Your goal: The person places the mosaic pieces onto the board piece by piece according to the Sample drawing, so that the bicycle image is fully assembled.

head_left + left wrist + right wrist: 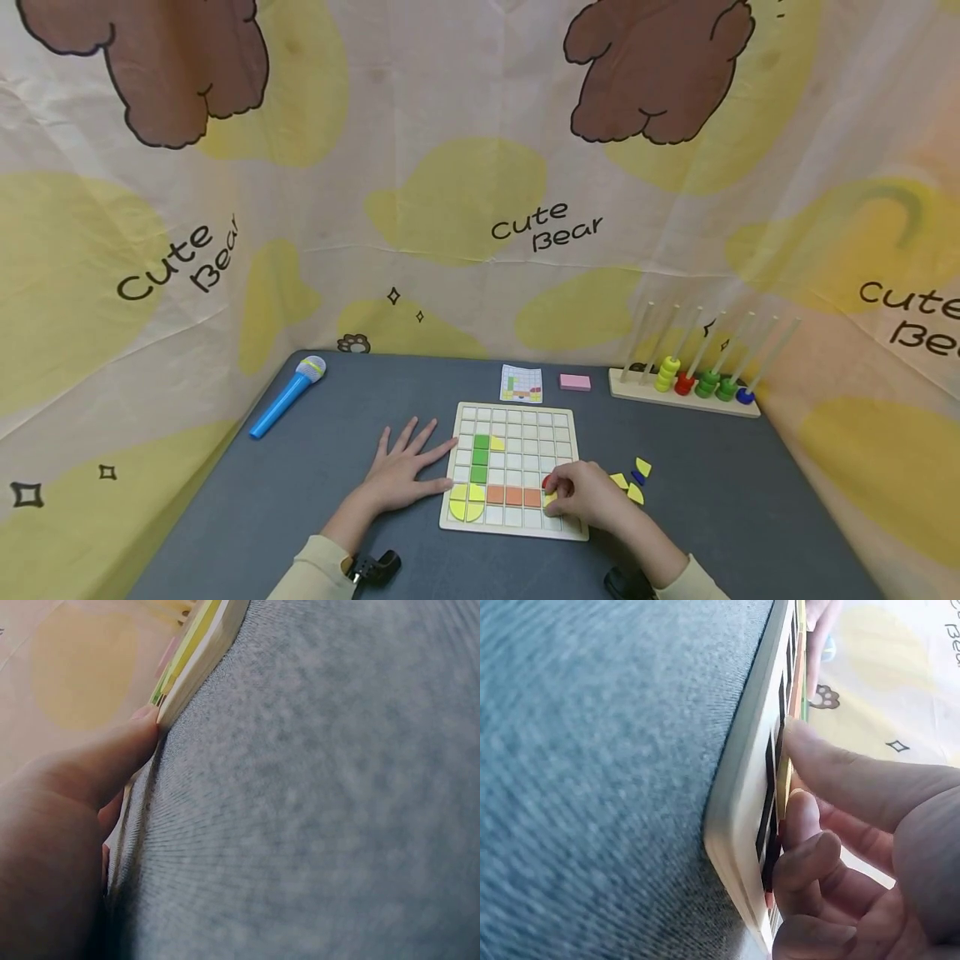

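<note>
A wooden grid board (513, 517) lies on the grey table, with white squares and coloured tiles. Green tiles (480, 457) form a column, orange tiles (513, 497) a row, and yellow rounded tiles (467, 502) group at the lower left. My left hand (397, 475) lies with fingers spread, thumb and index tip touching the board's left edge. At the lower right, my right hand (588, 496) pinches a yellow tile (783, 787) between thumb and finger, on or just above the board. A red tile (547, 482) shows beside those fingers, partly hidden.
Right of the board lie several loose yellow pieces (636, 493) and a blue piece (638, 477). Behind it are a pattern card (521, 383) and a pink block (574, 382). A blue toy microphone (288, 397) lies back left; a peg stand with beads (682, 392) stands back right.
</note>
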Motion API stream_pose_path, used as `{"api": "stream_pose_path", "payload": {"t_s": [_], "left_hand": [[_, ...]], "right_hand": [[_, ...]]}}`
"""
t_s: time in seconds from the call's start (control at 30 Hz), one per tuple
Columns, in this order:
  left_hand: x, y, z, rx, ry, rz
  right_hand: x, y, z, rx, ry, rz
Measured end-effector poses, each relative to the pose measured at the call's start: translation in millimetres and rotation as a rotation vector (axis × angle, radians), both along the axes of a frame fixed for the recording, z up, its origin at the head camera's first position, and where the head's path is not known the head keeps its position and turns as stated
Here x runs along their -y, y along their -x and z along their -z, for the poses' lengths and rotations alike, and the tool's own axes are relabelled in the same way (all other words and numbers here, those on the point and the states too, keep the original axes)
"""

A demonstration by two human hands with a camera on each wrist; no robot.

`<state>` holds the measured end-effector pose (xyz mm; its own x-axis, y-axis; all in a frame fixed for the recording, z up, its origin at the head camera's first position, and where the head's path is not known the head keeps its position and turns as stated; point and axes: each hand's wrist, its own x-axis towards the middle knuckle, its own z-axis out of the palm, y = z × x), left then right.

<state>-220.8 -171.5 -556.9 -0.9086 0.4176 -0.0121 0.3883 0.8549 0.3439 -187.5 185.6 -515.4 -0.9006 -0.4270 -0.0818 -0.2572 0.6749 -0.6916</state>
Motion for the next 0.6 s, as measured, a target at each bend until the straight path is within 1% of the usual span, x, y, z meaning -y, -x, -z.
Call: {"api": "stream_pose_path", "payload": {"t_s": [0.1,0.17,0.47,0.6], "left_hand": [[-0.1,0.2,0.3,0.000,0.001,-0.001],[-0.1,0.1,0.1,0.001,0.004,-0.001],[0.2,-0.4,-1.4,0.023,0.002,0.002],[0.7,0.1,0.1,0.015,0.016,-0.001]], "right_hand": [[-2.9,0.5,-3.4,0.022,0.017,0.003],[-6.3,1.0,-6.9,0.028,0.017,0.025],[-30.9,8.1,-20.2,-0.007,-0.036,0.206],[-44.8,11.8,-24.5,-0.020,-0.051,0.284]]}}
